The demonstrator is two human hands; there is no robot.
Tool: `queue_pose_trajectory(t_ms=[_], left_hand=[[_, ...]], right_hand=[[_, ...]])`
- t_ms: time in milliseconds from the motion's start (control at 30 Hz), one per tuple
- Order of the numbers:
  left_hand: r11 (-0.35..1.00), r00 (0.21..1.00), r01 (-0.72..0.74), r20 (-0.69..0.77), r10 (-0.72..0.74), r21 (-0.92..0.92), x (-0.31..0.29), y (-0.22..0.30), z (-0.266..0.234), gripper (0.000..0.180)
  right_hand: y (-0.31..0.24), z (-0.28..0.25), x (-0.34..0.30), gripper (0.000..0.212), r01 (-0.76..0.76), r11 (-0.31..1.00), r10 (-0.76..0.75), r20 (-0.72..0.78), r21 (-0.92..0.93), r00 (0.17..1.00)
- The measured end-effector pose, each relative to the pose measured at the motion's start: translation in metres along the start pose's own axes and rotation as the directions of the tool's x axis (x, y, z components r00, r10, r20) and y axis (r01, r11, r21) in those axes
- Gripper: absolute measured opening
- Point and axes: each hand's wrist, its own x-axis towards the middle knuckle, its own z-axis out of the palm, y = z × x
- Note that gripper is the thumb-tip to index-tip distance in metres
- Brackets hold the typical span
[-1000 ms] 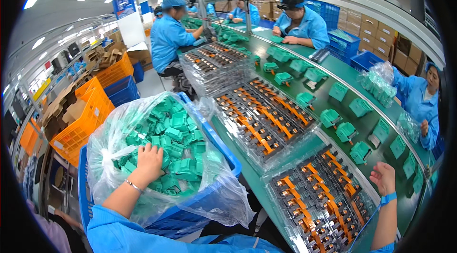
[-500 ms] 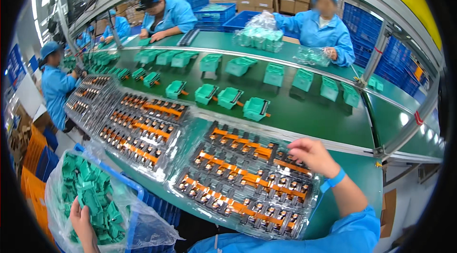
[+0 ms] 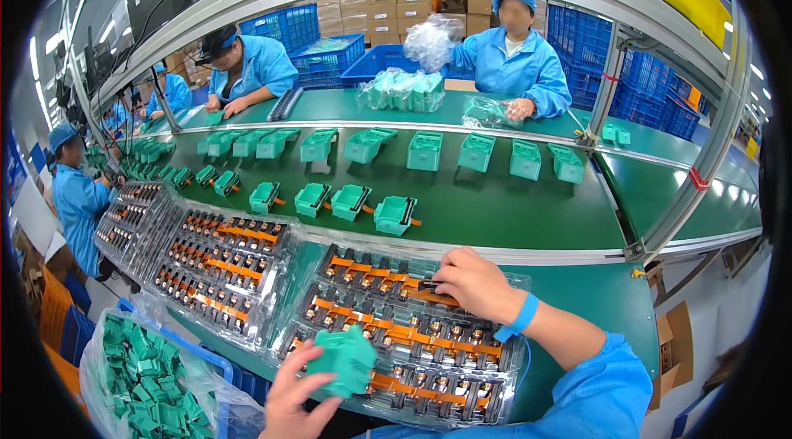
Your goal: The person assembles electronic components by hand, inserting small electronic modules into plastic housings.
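My left hand (image 3: 299, 396) grips a green plastic housing (image 3: 344, 361), slightly blurred, above the near left part of a clear plastic tray (image 3: 513, 284). In that tray lie rows of black parts with copper-coloured round pieces and orange flat strips (image 3: 410, 332). My right hand (image 3: 477, 280) wears a blue wrist strap and reaches over the tray's far row. Its thumb and fingertips are closed at the end of a black part with an orange strip (image 3: 429, 290), which they partly hide. The part appears to be still at its place in the tray.
More filled clear trays (image 3: 216, 261) lie to the left. A lined blue crate (image 3: 202, 348) of green housings stands at lower left. Green housings (image 3: 396, 213) line the green conveyor (image 3: 511, 216). Co-workers stand across and at far left; a metal frame post (image 3: 689, 167) rises at right.
My left hand has come up from the crate with a green housing, moving right to over the tray. My right hand has lowered from above the tray onto a part in its far row.
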Motion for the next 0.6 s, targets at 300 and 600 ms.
queue_pose_trajectory(t_ms=[300,600], left_hand=[[0.890,0.918,-0.358,0.282,0.280,0.282,0.052,-0.002,0.049,0.028],[0.993,0.999,0.041,-0.022,-0.043,-0.110,0.052,-0.010,0.092,0.051]], right_hand=[[-0.032,-0.008,-0.033,0.017,-0.475,0.220,0.145,0.452,0.852,0.880],[-0.027,0.001,-0.031,0.014,-0.533,0.087,0.233,0.503,0.842,0.832]])
